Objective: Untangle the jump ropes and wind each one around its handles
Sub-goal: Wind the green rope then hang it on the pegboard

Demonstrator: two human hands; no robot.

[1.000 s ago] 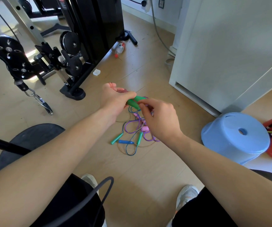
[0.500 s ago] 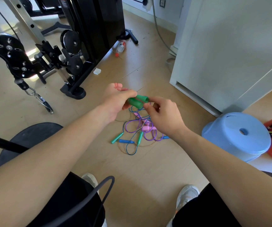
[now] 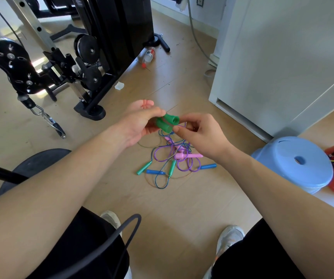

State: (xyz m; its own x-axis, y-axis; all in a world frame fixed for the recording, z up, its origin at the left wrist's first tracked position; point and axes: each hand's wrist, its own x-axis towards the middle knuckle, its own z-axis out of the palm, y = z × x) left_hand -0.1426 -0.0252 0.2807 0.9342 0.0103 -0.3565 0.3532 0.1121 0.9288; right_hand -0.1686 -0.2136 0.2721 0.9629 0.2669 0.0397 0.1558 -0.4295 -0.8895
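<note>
Left hand (image 3: 138, 125) is still gripping two green handles (image 3: 167, 122) above the floor tangle (image 3: 174, 158); right hand (image 3: 202, 135), pinching their rope (image 3: 183, 125), is lifting, uncovering a blue handle (image 3: 208, 166).

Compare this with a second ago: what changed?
The right hand rose from over the pile to the ends of the green handles and pinches there, exposing more of the pile. The left hand kept gripping the green handles; the pile lies unchanged.
</note>
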